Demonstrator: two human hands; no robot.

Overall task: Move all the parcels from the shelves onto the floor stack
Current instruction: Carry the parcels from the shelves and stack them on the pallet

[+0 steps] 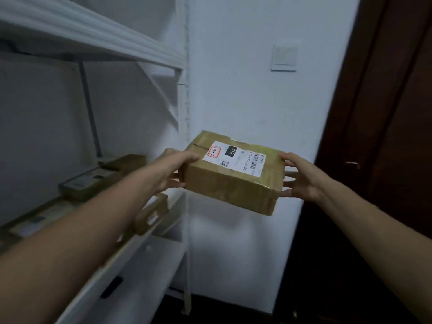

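Scanning left to right. White metal shelving unit (93, 36) fills the left half of the view, soft with blur. Its middle shelf (145, 242) carries several brown cardboard shelf parcels (86, 183) lying flat, some with white labels. One sits near the back, and one at the front edge is partly hidden behind the left forearm. Below that shelf's edge, a small dark object (111, 287) shows on a white surface; cannot tell what it is. The corner post (186, 101) of the unit stands against a white wall (233, 90).

Left hand (170, 169) is off the shelf, just right of the post. It grasps the left end of the held parcel (233, 183), thumb over the top edge and fingers against the end face and underside.

Held parcel: brown taped carton in mid-air in front of the wall, between both hands, clear of the shelving, tilted down toward the camera. White shipping label (233, 157) on top, with a barcode, a black "010" patch and a red-outlined box.

Right hand (299, 176) grasps the right end, thumb on the top edge and fingers spread across the end face.

A white wall switch (284, 57) sits above the parcel. Right of the wall: dark brown door (385, 113) with a metal handle (351, 163). Floor (304, 277) below is dark, detail not legible.
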